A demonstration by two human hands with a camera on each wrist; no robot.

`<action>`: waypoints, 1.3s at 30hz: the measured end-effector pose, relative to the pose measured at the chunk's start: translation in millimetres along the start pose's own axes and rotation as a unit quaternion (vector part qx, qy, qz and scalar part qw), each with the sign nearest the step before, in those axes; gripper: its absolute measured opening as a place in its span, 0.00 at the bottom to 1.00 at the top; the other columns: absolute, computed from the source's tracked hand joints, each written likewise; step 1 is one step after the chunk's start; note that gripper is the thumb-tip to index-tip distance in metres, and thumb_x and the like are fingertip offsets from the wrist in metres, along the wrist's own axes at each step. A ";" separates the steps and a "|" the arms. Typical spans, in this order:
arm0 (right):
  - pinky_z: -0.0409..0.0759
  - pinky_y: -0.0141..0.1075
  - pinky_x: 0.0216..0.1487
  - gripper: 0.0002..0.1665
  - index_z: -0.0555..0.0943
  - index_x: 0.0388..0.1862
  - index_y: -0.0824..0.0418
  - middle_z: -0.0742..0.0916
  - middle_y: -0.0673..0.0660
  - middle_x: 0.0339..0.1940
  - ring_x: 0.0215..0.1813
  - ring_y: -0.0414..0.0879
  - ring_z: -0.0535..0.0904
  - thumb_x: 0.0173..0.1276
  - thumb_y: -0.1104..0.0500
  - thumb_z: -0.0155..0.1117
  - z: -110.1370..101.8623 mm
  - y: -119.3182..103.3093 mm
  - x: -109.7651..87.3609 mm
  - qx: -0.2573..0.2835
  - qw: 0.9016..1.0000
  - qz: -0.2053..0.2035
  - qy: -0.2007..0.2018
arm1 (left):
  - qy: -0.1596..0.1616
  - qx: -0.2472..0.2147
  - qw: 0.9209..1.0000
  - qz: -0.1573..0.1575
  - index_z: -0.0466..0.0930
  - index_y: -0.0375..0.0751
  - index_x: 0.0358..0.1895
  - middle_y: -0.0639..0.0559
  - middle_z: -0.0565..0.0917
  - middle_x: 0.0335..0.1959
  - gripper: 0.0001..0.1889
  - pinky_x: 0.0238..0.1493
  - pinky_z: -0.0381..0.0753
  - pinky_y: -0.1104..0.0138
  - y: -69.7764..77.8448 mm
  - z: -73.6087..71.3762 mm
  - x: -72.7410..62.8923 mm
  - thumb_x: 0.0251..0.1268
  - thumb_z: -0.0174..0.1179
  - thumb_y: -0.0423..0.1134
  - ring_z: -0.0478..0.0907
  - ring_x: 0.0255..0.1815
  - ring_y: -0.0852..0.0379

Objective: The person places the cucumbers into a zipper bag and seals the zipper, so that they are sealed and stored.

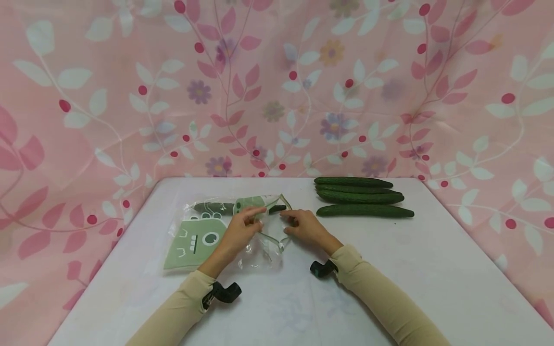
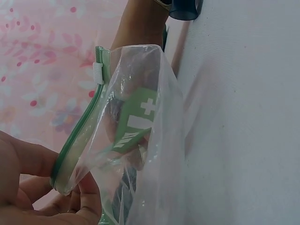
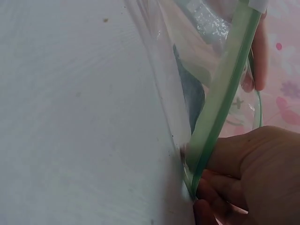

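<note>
A clear slider zip bag [image 1: 199, 240] with a green monster print lies on the table, its mouth spread apart toward the right. Inside it, along the far side, a cucumber [image 1: 213, 207] shows through the plastic. My left hand [image 1: 240, 230] pinches one side of the mouth; in the left wrist view its thumb and fingers grip the green zip edge [image 2: 75, 133]. At the opposite side, my right hand [image 1: 308, 228] pinches the zip strip [image 3: 222, 103] between thumb and fingers. A white slider [image 2: 98, 73] sits at one end of the zip.
Several cucumbers [image 1: 365, 210] lie side by side at the back right of the white table [image 1: 389, 269]. A pink floral curtain [image 1: 268, 96] hangs behind it. Black wrist cameras [image 1: 227, 292] are strapped at both sleeves.
</note>
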State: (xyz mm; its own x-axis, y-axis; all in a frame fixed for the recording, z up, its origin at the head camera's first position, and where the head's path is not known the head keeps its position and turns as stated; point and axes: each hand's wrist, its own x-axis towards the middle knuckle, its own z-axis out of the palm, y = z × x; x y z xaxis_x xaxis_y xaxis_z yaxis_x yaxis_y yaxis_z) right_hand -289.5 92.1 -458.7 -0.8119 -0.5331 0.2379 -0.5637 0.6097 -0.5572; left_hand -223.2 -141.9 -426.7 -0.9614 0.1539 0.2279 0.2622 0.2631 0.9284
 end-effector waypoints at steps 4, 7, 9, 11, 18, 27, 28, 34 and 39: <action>0.81 0.44 0.46 0.23 0.87 0.58 0.62 0.89 0.57 0.43 0.42 0.49 0.83 0.63 0.64 0.77 -2.1 -0.7 -3.6 0.024 1.000 -0.017 0.012 | -0.006 -0.022 1.000 -0.001 0.79 0.31 0.67 0.43 0.79 0.63 0.25 0.39 0.77 0.68 -0.6 -0.2 -0.6 0.66 0.62 0.23 0.76 0.43 0.52; 0.83 0.43 0.46 0.19 0.88 0.55 0.64 0.90 0.58 0.45 0.44 0.51 0.85 0.65 0.65 0.76 -7.3 -1.7 -5.8 0.041 0.998 -0.036 0.018 | -0.009 -0.034 0.999 0.003 0.79 0.30 0.67 0.42 0.79 0.63 0.24 0.42 0.78 0.67 -0.1 -1.1 -1.0 0.67 0.62 0.23 0.75 0.44 0.51; 0.84 0.44 0.47 0.17 0.88 0.54 0.65 0.90 0.59 0.47 0.46 0.53 0.86 0.66 0.64 0.75 -12.8 -1.6 -8.3 0.046 0.998 -0.042 0.025 | -0.012 -0.037 0.999 0.006 0.79 0.29 0.67 0.41 0.78 0.63 0.24 0.43 0.78 0.67 -0.2 -1.4 -0.8 0.67 0.62 0.23 0.75 0.44 0.51; 0.85 0.44 0.47 0.16 0.88 0.54 0.66 0.90 0.58 0.49 0.49 0.54 0.86 0.67 0.64 0.74 -19.6 0.1 -11.1 0.052 0.997 -0.039 0.033 | -0.013 -0.040 0.999 0.007 0.79 0.29 0.67 0.41 0.78 0.64 0.24 0.44 0.78 0.68 -0.5 -1.4 -0.6 0.67 0.62 0.23 0.75 0.45 0.51; 0.84 0.46 0.47 0.14 0.89 0.53 0.62 0.90 0.58 0.49 0.49 0.53 0.85 0.71 0.61 0.72 -54.4 17.0 -26.6 0.066 0.996 -0.002 0.065 | -0.015 -0.057 0.998 0.000 0.79 0.30 0.67 0.41 0.78 0.64 0.24 0.43 0.79 0.69 0.0 -1.5 -0.6 0.67 0.61 0.23 0.75 0.43 0.52; 0.84 0.47 0.46 0.13 0.89 0.54 0.58 0.89 0.56 0.51 0.48 0.52 0.86 0.73 0.58 0.72 -108.5 45.3 -50.8 0.051 0.994 0.038 0.092 | -0.003 -0.117 0.993 -0.025 0.78 0.26 0.66 0.35 0.77 0.59 0.25 0.41 0.79 0.71 -1.8 -2.9 0.0 0.64 0.59 0.18 0.73 0.40 0.58; 0.84 0.48 0.45 0.14 0.89 0.54 0.59 0.89 0.57 0.51 0.48 0.53 0.86 0.73 0.57 0.72 -114.2 49.0 -53.7 0.042 0.994 0.042 0.096 | -0.004 -0.122 0.992 -0.029 0.78 0.26 0.66 0.34 0.76 0.58 0.25 0.41 0.79 0.71 -1.8 -3.1 0.1 0.64 0.58 0.18 0.73 0.39 0.58; 0.83 0.56 0.44 0.15 0.87 0.54 0.67 0.90 0.63 0.47 0.46 0.59 0.87 0.73 0.61 0.70 -145.2 73.8 -73.2 -0.047 0.990 0.044 0.129 | -0.005 -0.143 0.989 -0.047 0.77 0.27 0.68 0.35 0.76 0.57 0.26 0.42 0.82 0.68 -0.1 -3.7 0.4 0.65 0.56 0.17 0.79 0.43 0.52; 0.80 0.63 0.48 0.15 0.85 0.56 0.70 0.88 0.68 0.48 0.48 0.66 0.85 0.73 0.64 0.69 -165.1 91.1 -90.1 -0.092 0.983 0.068 0.142 | -0.005 -0.155 0.987 -0.051 0.77 0.28 0.68 0.36 0.75 0.62 0.27 0.44 0.82 0.68 -0.1 -2.7 0.2 0.64 0.56 0.16 0.79 0.48 0.46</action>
State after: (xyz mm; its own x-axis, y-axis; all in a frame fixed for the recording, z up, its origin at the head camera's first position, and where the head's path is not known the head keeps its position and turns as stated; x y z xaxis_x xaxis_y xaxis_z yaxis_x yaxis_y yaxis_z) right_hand -292.8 292.5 -399.5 -0.8768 -0.2705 0.3975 -0.4437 0.7738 -0.4520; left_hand -223.6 -144.5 -425.9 -0.9802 0.1514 0.1274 0.1249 -0.0265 0.9918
